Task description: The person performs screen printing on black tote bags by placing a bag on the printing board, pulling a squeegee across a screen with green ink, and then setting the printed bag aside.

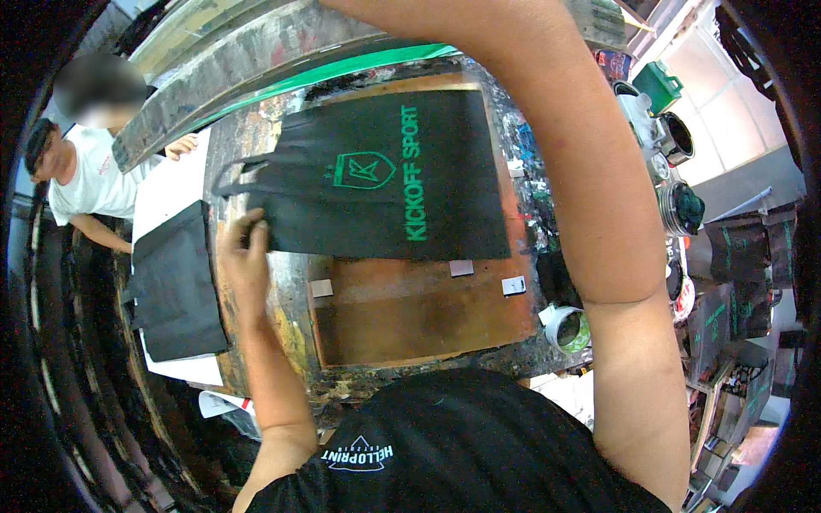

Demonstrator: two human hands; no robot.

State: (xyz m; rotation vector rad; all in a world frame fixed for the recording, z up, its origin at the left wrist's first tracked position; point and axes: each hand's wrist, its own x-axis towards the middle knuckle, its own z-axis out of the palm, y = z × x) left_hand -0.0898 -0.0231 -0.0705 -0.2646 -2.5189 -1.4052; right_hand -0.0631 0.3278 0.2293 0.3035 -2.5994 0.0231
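Observation:
A black cloth tote bag [368, 214] with a green crest and green lettering lies across the upper part of a brown board [410, 333]. Its handle end points left. At that end my left hand [246, 244] has its thumb and fingers closed on the bag's edge, near the handles. My right arm [611, 197] reaches up over the right side and out past the top edge, so its hand is out of sight. Small pale tabs [513, 285] are stuck on the bare part of the board.
A long paint-stained frame bar [248, 73] with a green strip [342, 70] slants above the board. Another black bag [178, 286] lies on white sheets at left, beside a person in a white shirt [94, 175]. Right are a paint tub [566, 328], several cans and a green jug [658, 88].

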